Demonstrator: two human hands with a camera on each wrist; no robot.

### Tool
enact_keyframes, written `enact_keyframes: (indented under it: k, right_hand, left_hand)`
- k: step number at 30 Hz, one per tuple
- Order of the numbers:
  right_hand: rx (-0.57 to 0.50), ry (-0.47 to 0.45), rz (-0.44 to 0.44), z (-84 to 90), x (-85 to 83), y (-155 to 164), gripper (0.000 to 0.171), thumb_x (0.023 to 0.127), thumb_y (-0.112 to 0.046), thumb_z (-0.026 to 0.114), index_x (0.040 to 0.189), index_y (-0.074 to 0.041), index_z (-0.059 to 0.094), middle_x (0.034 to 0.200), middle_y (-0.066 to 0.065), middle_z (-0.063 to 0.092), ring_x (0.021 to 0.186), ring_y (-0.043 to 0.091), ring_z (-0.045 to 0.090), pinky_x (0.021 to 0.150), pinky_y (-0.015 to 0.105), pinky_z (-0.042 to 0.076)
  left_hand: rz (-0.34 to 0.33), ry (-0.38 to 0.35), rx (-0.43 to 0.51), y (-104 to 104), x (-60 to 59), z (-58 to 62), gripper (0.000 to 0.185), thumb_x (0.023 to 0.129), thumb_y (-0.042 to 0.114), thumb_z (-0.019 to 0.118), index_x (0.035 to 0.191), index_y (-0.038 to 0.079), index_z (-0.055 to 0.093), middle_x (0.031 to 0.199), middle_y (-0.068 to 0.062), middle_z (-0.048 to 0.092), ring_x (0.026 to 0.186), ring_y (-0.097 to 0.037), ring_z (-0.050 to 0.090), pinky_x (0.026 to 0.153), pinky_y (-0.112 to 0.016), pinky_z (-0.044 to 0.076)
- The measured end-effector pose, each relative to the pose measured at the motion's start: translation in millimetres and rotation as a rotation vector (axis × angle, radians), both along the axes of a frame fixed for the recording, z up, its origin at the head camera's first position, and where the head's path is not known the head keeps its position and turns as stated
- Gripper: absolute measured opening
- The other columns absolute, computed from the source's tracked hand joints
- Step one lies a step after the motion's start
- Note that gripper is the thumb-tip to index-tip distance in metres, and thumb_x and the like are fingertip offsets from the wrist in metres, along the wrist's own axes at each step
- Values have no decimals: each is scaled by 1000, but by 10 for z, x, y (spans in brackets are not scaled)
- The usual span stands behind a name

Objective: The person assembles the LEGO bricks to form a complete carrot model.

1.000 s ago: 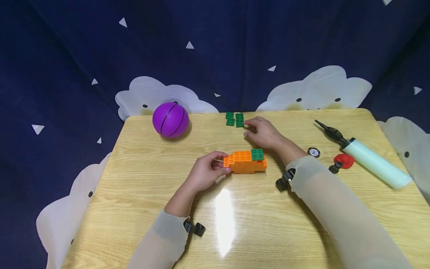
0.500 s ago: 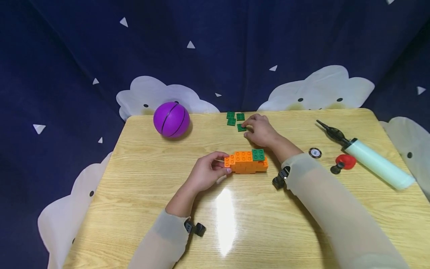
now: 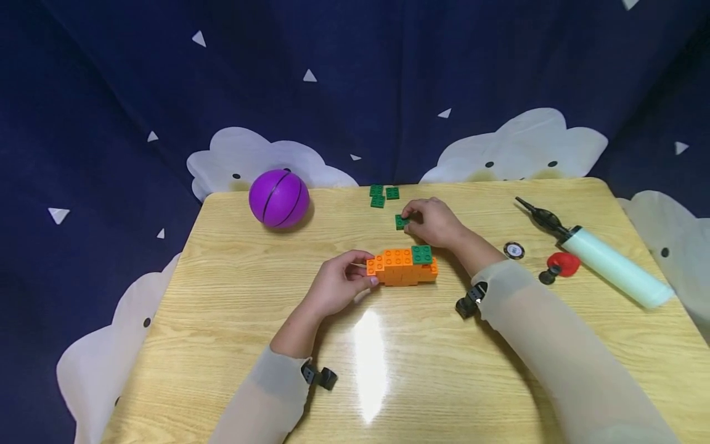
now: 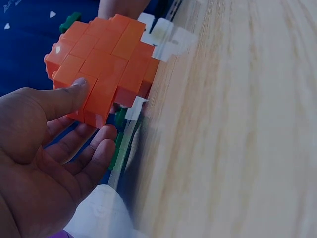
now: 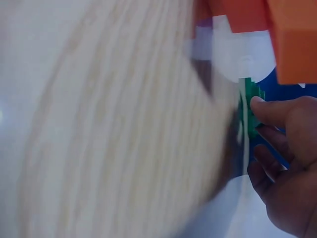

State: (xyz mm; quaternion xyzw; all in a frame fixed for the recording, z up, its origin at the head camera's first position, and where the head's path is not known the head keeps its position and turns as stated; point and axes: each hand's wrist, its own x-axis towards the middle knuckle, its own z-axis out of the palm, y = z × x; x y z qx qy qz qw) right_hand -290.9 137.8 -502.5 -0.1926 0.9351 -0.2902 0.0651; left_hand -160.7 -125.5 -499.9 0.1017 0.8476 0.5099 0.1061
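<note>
My left hand (image 3: pixel 339 283) grips the left end of an orange toy-brick build (image 3: pixel 399 271), thumb on its near face. In the left wrist view its stepped side of joined bricks (image 4: pixel 101 59) shows large. A green brick (image 3: pixel 421 254) tops the build near its right end. Just behind the build, my right hand (image 3: pixel 436 223) pinches a small flat green brick (image 3: pixel 400 222) between thumb and fingers. The right wrist view shows the thumb against that green brick (image 5: pixel 251 106), low at the table. Three more flat green bricks (image 3: pixel 378 201) lie close together near the back edge.
A purple ball (image 3: pixel 279 198) sits at the back left of the wooden table (image 3: pixel 238 320). On the right lie a hand pump (image 3: pixel 616 265), a round black-and-white chip (image 3: pixel 514 250) and a red item (image 3: pixel 563 264) with a black part. A dark blue curtain (image 3: pixel 344 74) hangs behind.
My right hand has separated a green brick from the group at the back and drawn it nearer to the orange build. The left hand keeps its grip on the build.
</note>
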Motion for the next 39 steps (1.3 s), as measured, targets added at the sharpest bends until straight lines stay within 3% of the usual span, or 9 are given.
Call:
enact_keyframes:
  k: [10,20,30,39]
  right_hand:
    - [-68,26,62,243,157,62,36,95,-17,77,130,-13,71,133,9,67,119,33,61,102,51,49]
    - [-125,16,59,543,392,86,36,97,-22,75,132,-17,70,130,3,67,109,27,59,85,43,50]
    - [-204,41,126,775,622,91,34,97,-21,75,131,-17,71,123,0,69,106,26,60,88,42,50]
    - [-196,79,209,879,822,82,37,95,-23,77,131,-17,71,122,-2,69,106,24,61,90,47,52]
  left_hand:
    - [5,-5,-11,-1,2,13,41,90,18,83,128,21,68,116,5,69,96,-14,69,85,-33,59]
    - [5,-20,0,1,0,22,41,90,19,83,128,22,68,115,5,69,96,-14,68,86,-34,58]
    - [8,-7,-7,-2,3,17,40,90,19,83,127,23,68,118,6,68,97,-14,68,86,-34,59]
    - [-4,3,-11,8,5,13,40,91,21,83,127,22,68,119,6,69,97,-13,69,86,-33,59]
